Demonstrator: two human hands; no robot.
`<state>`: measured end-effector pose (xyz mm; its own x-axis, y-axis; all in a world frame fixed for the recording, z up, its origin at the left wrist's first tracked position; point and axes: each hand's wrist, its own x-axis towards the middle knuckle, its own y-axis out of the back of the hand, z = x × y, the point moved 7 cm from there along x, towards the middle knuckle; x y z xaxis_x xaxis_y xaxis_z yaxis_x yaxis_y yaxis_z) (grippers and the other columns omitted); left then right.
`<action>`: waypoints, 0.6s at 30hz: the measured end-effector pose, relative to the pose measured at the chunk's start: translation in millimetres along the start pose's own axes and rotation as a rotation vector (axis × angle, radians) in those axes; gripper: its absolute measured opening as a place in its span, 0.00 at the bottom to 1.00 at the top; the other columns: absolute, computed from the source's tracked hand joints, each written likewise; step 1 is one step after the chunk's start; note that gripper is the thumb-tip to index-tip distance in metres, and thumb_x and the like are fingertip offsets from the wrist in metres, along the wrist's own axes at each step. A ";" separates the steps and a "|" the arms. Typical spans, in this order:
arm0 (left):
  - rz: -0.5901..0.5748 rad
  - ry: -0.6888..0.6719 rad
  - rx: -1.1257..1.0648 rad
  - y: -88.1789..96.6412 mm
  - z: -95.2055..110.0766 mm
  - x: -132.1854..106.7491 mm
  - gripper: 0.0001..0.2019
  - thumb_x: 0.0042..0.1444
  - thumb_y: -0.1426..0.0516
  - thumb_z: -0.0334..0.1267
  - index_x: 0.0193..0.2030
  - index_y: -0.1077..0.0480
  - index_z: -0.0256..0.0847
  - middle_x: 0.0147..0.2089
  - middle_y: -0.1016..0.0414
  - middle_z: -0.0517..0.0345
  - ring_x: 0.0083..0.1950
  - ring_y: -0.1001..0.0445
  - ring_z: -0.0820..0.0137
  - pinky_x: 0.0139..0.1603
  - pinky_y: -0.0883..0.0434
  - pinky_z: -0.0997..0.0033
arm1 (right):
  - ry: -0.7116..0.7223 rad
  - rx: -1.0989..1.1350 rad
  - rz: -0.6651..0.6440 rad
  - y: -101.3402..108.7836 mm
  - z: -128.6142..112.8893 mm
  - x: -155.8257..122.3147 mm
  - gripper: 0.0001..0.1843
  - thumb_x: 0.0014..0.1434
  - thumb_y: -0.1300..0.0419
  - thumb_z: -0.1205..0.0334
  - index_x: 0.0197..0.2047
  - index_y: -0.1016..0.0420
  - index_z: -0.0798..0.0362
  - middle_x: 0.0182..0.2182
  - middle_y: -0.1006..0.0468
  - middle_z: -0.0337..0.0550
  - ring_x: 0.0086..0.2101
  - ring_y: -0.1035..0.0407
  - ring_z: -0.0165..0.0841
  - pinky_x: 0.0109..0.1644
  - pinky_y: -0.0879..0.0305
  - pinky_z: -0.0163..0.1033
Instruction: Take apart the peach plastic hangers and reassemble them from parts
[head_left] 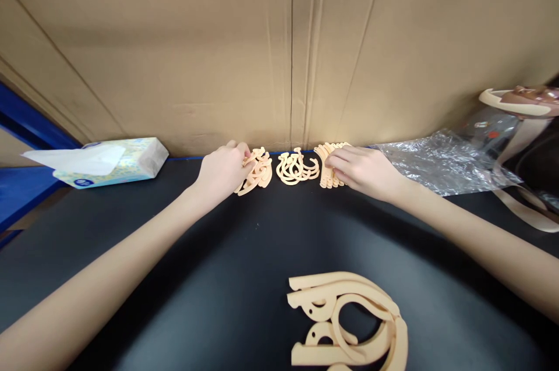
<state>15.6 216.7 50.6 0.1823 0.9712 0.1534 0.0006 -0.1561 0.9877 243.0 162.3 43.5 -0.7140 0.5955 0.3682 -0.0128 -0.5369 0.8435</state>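
Both arms reach to the far edge of a black table (183,278). My left hand (222,170) is curled on a small pile of tan curved plastic pieces (258,173). My right hand (364,170) presses its fingers on another stack of tan pieces (328,152). Between the two hands lies a third loose group of tan hook-shaped pieces (296,168), touched by neither hand. Close to me sits a larger stack of tan curved pieces (349,318).
A cardboard wall (279,50) closes off the back of the table. A tissue box (113,161) lies at the left, beside a blue frame (26,184). Crinkled clear plastic film (441,164) and a brown-and-cream object (524,103) are at the right.
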 end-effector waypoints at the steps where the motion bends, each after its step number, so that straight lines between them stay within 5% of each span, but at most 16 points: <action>1: -0.002 0.002 0.004 -0.7 -0.1 0.3 0.10 0.62 0.50 0.38 0.46 0.30 0.40 0.48 0.25 0.53 0.47 0.24 0.58 0.38 0.33 0.66 | -0.015 0.016 -0.031 -1.3 0.6 0.3 0.10 0.66 0.50 0.70 0.42 0.28 0.55 0.39 0.21 0.45 0.40 0.28 0.36 0.37 0.41 0.38; 12: -0.063 -0.024 0.072 -5.8 8.3 17.9 0.12 0.55 0.48 0.37 0.39 0.25 0.36 0.38 0.21 0.44 0.42 0.22 0.52 0.34 0.33 0.65 | -0.123 0.080 -0.167 -8.3 18.2 -2.1 0.15 0.64 0.50 0.73 0.48 0.25 0.53 0.43 0.19 0.44 0.39 0.25 0.36 0.31 0.41 0.37; 18: -0.020 -0.049 0.039 11.1 30.4 21.9 0.15 0.57 0.48 0.40 0.43 0.25 0.34 0.40 0.21 0.43 0.44 0.22 0.52 0.38 0.31 0.63 | -0.141 0.106 -0.214 -12.6 19.2 -4.4 0.20 0.65 0.51 0.71 0.56 0.28 0.50 0.48 0.21 0.44 0.40 0.25 0.36 0.30 0.40 0.36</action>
<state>49.4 230.7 64.0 0.2295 0.9644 0.1311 0.0427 -0.1445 0.9886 259.8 178.0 38.7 -0.5982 0.7702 0.2214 -0.0747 -0.3286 0.9415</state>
